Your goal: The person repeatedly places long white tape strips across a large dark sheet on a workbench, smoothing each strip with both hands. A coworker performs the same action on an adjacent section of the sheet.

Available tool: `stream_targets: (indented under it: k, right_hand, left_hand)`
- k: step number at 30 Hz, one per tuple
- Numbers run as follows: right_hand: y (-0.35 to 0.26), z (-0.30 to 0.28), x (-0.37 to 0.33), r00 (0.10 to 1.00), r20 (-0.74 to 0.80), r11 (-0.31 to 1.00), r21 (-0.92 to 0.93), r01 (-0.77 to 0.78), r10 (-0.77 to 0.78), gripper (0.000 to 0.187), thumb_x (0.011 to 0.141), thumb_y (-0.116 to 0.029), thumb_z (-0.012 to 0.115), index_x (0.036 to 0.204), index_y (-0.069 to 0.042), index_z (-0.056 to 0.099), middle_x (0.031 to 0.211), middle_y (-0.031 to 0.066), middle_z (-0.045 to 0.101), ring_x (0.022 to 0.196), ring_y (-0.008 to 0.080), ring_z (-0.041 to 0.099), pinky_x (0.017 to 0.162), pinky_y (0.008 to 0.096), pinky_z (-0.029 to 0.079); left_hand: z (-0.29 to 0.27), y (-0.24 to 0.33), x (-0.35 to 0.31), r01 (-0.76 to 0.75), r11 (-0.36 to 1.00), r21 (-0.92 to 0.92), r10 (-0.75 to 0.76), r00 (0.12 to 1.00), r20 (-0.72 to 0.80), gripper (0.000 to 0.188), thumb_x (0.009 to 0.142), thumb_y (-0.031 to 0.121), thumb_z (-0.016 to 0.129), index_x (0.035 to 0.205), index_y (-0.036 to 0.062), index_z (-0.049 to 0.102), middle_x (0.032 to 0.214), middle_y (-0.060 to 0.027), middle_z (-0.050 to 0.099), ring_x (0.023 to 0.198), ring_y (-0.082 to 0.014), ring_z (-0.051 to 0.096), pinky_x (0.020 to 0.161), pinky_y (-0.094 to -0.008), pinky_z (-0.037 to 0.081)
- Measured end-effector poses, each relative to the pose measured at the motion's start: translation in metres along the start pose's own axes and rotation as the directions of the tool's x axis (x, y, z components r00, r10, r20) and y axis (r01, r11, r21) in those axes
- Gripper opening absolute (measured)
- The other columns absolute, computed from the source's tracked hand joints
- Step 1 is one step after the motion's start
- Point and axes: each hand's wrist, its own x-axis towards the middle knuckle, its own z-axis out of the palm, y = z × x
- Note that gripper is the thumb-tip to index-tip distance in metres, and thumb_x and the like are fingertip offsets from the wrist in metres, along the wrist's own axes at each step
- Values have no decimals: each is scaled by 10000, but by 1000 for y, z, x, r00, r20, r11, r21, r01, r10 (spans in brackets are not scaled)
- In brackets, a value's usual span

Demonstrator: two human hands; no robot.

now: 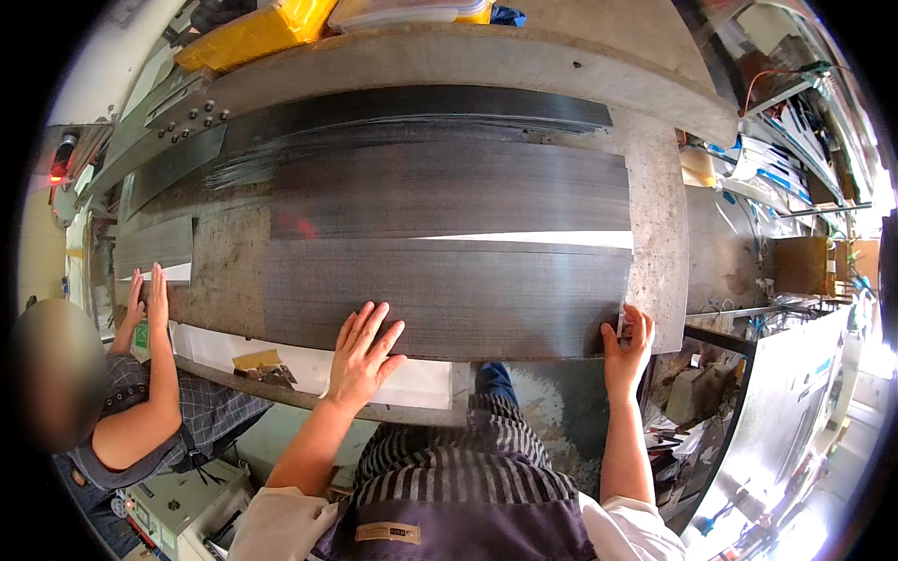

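A wide dark grey sheet (468,290) with fine streaks lies flat along the front of the worktable. My left hand (362,355) rests on its front edge, palm down and fingers spread, holding nothing. At the sheet's front right corner is my right hand (629,348), its thumb and fingers bent toward each other. A small pale piece (620,323) shows between them; I cannot make out what it is. Behind lies a second dark sheet (449,192), with a white wedge-shaped strip (561,238) visible between the two on the right.
Long dark strips (421,105) lie farther back, before a raised ledge (449,58). At left a co-worker's hands (150,294) touch a smaller dark sheet (157,248). Several small studs (195,122) stand behind. A yellow package (257,35) sits on the ledge; a metal-framed stand (720,341) is at right.
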Motion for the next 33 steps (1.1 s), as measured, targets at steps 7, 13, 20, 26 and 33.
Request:
stream_targets:
  k: [7,13,20,26,33]
  right_hand:
    - [-35,10,56,972,-46,973,23,232,-230,264,813,-39,657,1075,-39,628,1005,86,588,884,219,546,790,327,450]
    - [-103,83,161,783,123,791,28,612,-610,217,796,-49,649,1009,-67,686,1031,109,636,984,317,557,865,395,460]
    - [-136,165,219,727,235,741,-37,670,-645,223,781,-127,694,1004,-117,712,1033,98,652,1021,320,567,892,403,465]
    - [-142,185,244,772,405,837,-31,547,-490,207,714,-148,756,910,-106,705,1027,105,657,1039,324,579,873,412,483]
    - [-147,182,251,769,412,829,-55,556,-489,139,700,-142,741,797,-76,667,754,121,682,760,299,671,696,387,502]
  left_hand:
    - [-4,6,3,47,998,-51,-51,995,-81,484,844,340,663,1283,159,566,1444,-135,405,1312,-332,403,1042,-484,319]
    - [-2,21,13,83,989,-121,-108,969,-223,319,873,168,617,1185,101,625,1396,-142,436,1280,-348,415,1038,-481,307]
    - [7,32,19,126,981,-146,-156,962,-224,372,822,134,654,1192,150,618,1382,-119,458,1269,-320,443,1022,-472,340]
    - [17,30,19,134,975,-175,-164,972,-167,389,832,146,656,1218,156,612,1391,-115,453,1272,-323,440,1030,-487,335]
    - [26,28,14,160,973,-167,-187,969,-163,370,876,209,633,1242,174,595,1409,-102,441,1294,-286,435,1070,-489,331]
